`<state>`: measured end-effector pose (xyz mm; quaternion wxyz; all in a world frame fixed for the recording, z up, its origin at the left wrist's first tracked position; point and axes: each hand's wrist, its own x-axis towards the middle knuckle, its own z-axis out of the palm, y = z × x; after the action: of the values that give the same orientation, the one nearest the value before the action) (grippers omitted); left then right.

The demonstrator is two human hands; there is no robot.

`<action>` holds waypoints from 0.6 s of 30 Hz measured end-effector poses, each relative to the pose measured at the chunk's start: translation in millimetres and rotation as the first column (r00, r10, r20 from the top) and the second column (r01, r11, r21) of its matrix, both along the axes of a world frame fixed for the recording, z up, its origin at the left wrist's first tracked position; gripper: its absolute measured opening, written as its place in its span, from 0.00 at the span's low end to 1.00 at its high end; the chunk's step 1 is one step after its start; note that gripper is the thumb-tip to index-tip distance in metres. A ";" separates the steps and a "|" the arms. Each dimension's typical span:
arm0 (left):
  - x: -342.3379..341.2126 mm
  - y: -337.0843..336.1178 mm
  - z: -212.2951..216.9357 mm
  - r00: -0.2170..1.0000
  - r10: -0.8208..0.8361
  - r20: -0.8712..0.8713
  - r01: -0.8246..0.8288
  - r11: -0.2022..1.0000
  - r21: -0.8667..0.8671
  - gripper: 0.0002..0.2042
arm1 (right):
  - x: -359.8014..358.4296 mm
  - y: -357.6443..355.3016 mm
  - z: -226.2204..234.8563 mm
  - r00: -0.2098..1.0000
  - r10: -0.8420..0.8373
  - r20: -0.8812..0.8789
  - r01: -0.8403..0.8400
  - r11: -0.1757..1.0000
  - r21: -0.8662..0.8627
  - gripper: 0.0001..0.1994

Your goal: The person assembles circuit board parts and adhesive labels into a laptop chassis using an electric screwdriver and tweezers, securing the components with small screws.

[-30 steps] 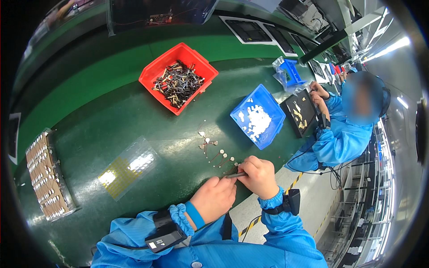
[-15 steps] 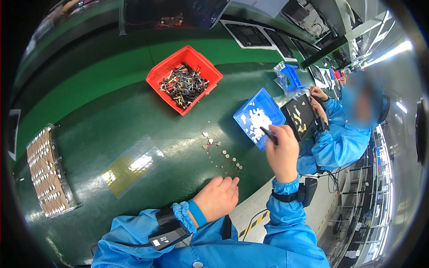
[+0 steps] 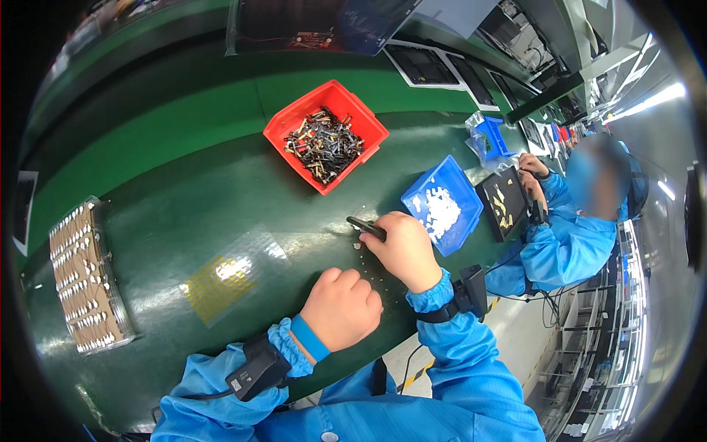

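My right hand (image 3: 401,250) grips a slim black pen-like tool (image 3: 366,227), which points left over the table. Just under it lies a small pale round piece (image 3: 357,246); my hands hide much of the surface around it. My left hand (image 3: 342,308) is closed with its fingers curled, low over the table near the front edge. Whether it holds anything is hidden. To the right of my right hand stands a blue bin (image 3: 414,193) with many small white pieces (image 3: 442,214). A clear sheet with yellow marks (image 3: 221,283) lies left of my left hand.
Farther back sits a red bin (image 3: 283,127) full of dark short parts. At the far left is a tray (image 3: 88,276) with rows of white-tipped wired parts. A co-worker (image 3: 574,236) on the right handles pieces at a black tray (image 3: 492,195). Beyond is a smaller blue bin (image 3: 492,136).
My right hand has moved left with the black tool, from over the blue bin to the small parts on the table. My left hand has shifted slightly left. The whole view has swung a little.
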<state>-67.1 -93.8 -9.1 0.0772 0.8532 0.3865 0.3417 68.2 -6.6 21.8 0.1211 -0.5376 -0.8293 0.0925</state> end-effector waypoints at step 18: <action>-10.8 36.8 27.4 0.782 0.345 0.519 -0.069 0.875 -0.479 0.06 | 7.2 -15.8 30.2 0.678 -0.210 -0.704 0.026 0.965 -0.263 0.05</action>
<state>-77.9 -57.0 18.3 0.3425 0.6155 0.5030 0.5009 75.4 -22.5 51.9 0.3817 -0.5197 -0.6601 0.3854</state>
